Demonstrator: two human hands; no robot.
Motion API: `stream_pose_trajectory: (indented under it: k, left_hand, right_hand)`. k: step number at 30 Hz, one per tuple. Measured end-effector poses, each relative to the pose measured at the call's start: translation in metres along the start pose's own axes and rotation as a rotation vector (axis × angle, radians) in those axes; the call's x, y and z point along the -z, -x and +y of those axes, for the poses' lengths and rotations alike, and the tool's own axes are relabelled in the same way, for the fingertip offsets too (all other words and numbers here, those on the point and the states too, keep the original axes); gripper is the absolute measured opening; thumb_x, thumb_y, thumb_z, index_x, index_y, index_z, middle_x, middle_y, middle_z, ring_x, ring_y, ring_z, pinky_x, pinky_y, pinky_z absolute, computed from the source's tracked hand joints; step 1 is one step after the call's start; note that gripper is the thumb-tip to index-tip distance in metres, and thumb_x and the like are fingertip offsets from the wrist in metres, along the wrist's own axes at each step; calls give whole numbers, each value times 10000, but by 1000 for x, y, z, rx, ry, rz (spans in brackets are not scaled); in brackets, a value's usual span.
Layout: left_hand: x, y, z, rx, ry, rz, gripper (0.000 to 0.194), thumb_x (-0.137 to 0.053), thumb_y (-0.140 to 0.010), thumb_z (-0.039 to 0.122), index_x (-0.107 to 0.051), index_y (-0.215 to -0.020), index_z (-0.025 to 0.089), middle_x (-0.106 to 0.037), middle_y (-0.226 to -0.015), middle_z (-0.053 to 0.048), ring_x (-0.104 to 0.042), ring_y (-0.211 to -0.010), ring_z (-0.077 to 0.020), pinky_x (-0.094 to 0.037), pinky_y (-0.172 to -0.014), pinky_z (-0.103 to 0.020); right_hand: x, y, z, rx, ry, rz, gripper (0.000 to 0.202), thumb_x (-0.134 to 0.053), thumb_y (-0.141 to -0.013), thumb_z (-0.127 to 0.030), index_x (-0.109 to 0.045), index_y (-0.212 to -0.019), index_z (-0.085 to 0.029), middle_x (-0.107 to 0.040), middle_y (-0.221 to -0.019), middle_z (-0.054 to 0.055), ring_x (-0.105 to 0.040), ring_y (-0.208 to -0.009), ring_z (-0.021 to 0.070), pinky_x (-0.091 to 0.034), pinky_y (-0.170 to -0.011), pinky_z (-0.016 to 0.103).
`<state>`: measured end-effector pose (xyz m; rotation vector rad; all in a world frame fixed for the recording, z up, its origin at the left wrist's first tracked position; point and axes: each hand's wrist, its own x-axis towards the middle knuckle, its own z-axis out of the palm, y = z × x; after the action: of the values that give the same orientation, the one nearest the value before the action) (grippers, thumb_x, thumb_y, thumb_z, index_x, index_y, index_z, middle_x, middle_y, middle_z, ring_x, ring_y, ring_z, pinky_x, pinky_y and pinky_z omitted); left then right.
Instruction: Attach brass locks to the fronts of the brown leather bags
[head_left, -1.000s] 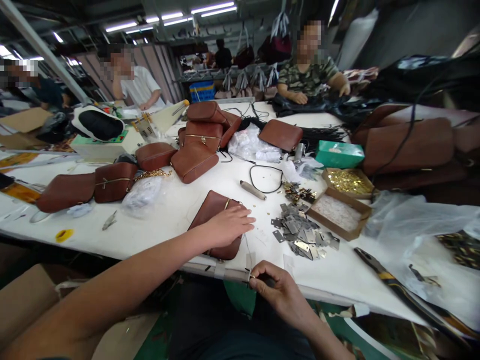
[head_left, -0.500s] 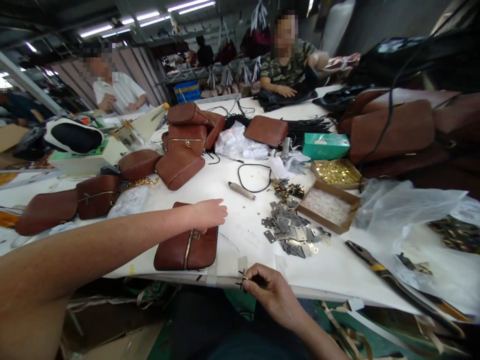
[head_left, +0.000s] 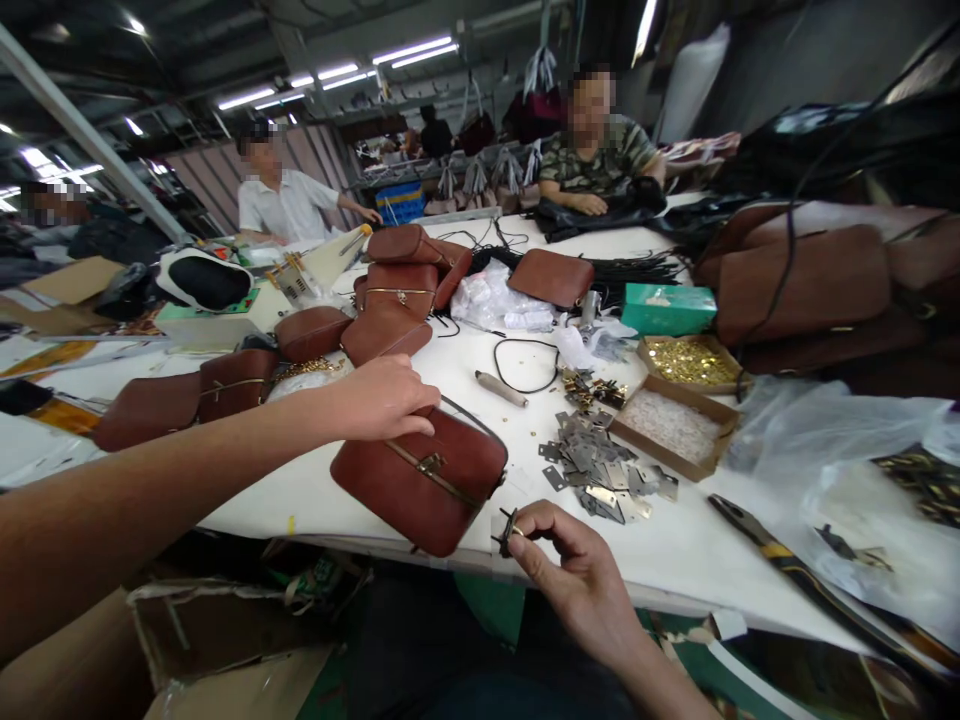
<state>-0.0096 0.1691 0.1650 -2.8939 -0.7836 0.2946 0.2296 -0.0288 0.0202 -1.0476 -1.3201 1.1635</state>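
My left hand (head_left: pixel 390 398) is closed on the far edge of a brown leather bag (head_left: pixel 450 450) with a brass zip across it. The bag sits askew near the front edge of the table, its dark edge trim showing on the right. Between the thumb and forefinger of my right hand (head_left: pixel 574 570) is a small metal clasp piece (head_left: pixel 508 530) with thin dark prongs, held just off the table's front edge. A pile of flat metal plates (head_left: pixel 592 465) lies beyond my right hand.
Pliers (head_left: pixel 780 550) lie at the right front. Beyond the plates are a box of gold studs (head_left: pixel 686 362) and a box of clear pieces (head_left: pixel 671 428). A grey-handled tool (head_left: pixel 501 388) and more brown bags (head_left: pixel 401 290) lie further back. Co-workers sit across the table.
My left hand has pulled at the bag, which has turned askew and shifted to the right in view. My right hand keeps its pinch on the clasp piece. The camera view has shifted.
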Motion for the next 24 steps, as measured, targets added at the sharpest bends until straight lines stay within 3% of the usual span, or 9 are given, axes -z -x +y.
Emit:
stream_pose_trajectory:
  k: [3,8,12,15,18,24]
  left_hand:
    - [2,19,24,157,58,47,237,-670,-958,427,-725,-853,222,-709,-735,-35,-585,-711,-223,-299,-670,-323]
    - [-26,46,50,264,223,73,188,-620,-993,349,-750,-976,214,-769,-839,-28,-571,-692,-204,-343,-739,-335]
    - [-39,57,57,297,288,136,205,-592,-1006,326,-761,-1011,210,-789,-883,-31,-573,-701,-207,-361,-769,-359]
    - [-41,57,59,312,320,147,207,-577,-998,287,-769,-1026,217,-792,-918,-39,-623,-792,-240,-396,-795,-368]
    - [-41,55,61,332,414,156,219,-570,-982,254,-770,-1063,214,-795,-996,-50,-675,-939,-267,-443,-864,-365]
    - [-40,56,62,365,711,138,329,-579,-949,256,-731,-1239,233,-789,-1139,-24,-719,-985,-222,-494,-861,-285]
  right_hand:
    - [-9,-16,-16,148,84,68,139,-684,-984,-337,-674,-900,-226,-693,-875,26,-640,-817,185,-488,-769,296]
    - [-35,-43,-6,262,144,97,116,-662,-996,-290,-674,-900,-226,-696,-889,26,-636,-802,175,-493,-763,298]
    - [-55,-56,6,263,180,70,123,-653,-1002,-300,-673,-908,-223,-697,-895,27,-637,-815,175,-494,-771,299]
    - [-65,-60,10,249,220,133,127,-663,-997,-320,-675,-916,-223,-698,-909,27,-633,-812,175,-499,-782,302]
    - [-68,-60,11,253,254,183,127,-667,-993,-325,-675,-919,-222,-695,-898,23,-621,-774,169,-502,-768,301]
    - [-66,-57,15,279,314,223,125,-676,-985,-322,-681,-911,-222,-696,-851,2,-592,-693,149,-491,-704,287]
